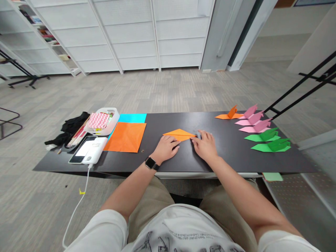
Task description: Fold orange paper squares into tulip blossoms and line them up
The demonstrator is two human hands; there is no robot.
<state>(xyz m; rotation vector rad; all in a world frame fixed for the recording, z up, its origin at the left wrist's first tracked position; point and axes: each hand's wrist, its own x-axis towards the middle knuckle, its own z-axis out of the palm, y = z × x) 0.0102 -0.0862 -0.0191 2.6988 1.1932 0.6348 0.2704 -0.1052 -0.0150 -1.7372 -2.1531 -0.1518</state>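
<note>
A folded orange paper (179, 133), a long flat kite-like shape with pointed ends, lies on the dark table in front of me. My left hand (165, 148) rests on its lower left edge, fingers laid out and thumb apart. At the right point of the paper, my right hand (205, 145) has its thumb and forefinger closed around the tip; the fingertips are slightly blurred. To the left lies a flat orange sheet (126, 138), partly over a bright blue sheet (132, 118).
Folded paper birds line the right side: an orange bird (231, 113), several pink birds (253, 120) and green birds (271, 144). On the left are a white basket (114, 120), a phone (78, 150), a white power bank (95, 150) with its cable, and black cloth (70, 126).
</note>
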